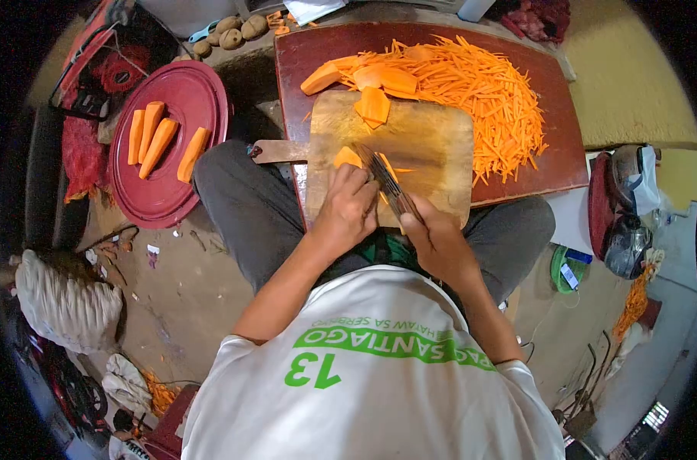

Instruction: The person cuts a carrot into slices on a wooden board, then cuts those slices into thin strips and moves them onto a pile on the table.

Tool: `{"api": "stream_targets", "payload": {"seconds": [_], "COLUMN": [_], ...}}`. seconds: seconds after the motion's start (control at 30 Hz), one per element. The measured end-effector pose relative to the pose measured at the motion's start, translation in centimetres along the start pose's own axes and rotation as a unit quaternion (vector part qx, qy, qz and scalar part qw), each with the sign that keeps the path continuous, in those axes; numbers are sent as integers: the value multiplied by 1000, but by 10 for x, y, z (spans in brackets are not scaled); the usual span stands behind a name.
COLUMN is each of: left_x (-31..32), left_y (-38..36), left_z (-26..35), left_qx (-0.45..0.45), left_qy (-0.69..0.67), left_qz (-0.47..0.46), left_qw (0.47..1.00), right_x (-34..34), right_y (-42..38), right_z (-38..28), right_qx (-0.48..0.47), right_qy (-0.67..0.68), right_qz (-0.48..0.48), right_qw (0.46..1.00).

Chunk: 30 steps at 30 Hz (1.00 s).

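My left hand (350,203) is closed, its fingertips pressing a piece of carrot (347,157) onto the wooden cutting board (437,146). Wrapped around the handle of a dark-bladed knife (388,182) is my right hand (439,238). The blade lies slanted just right of my left fingers, with thin carrot strips beside it. Flat carrot slices (373,106) rest at the board's top edge. Beyond the board, a large heap of carrot strips (483,100) spreads over the red table (306,54), next to more thick carrot pieces.
Several peeled carrots (158,140) lie on a round red lid (203,84) at my left. Potatoes (230,37) sit at the back left. A green basket (561,268) stands on the floor to the right. A pale sack (69,299) is at the lower left.
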<state>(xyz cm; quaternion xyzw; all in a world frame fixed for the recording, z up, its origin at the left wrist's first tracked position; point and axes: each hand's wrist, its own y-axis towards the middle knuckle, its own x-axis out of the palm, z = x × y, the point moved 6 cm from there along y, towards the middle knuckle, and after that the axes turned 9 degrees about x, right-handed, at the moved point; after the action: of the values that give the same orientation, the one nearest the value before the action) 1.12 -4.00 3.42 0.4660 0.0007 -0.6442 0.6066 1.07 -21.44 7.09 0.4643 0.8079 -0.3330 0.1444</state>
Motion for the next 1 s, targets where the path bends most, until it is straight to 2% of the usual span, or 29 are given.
{"api": "stream_targets", "payload": {"seconds": [0.07,0.2,0.33,0.43,0.63,0.77,0.87,1.0], "left_x": [-1,3,3,4,7,8,-2,-34], "left_y": [0,-3,-2,4,9,4,-2,2], "left_z": [1,-4,-1,2,4,-2,-10,-14], "left_qx": [-1,-3,-6,-2,-7,-8,-25,-73], "left_qy": [1,1,-5,0,34,24,-16,112], "left_qz": [-1,7,23,25,21,25,80,61], "left_qw": [1000,1000,1000,1000,999,999,996,989], "right_x": [-3,-14,-25,-22,-16,-30,-35,-33], "right_y": [15,29,36,39,30,20,10,-24], "right_z": [-7,-19,-10,-12,-9,0,2,6], "right_qx": [3,-78,-82,-88,-47,-22,-18,7], "right_qy": [-2,96,89,133,183,181,132,67], "right_qz": [-10,39,55,37,13,39,59,18], "right_qw": [1000,992,991,987,982,982,989,998]}}
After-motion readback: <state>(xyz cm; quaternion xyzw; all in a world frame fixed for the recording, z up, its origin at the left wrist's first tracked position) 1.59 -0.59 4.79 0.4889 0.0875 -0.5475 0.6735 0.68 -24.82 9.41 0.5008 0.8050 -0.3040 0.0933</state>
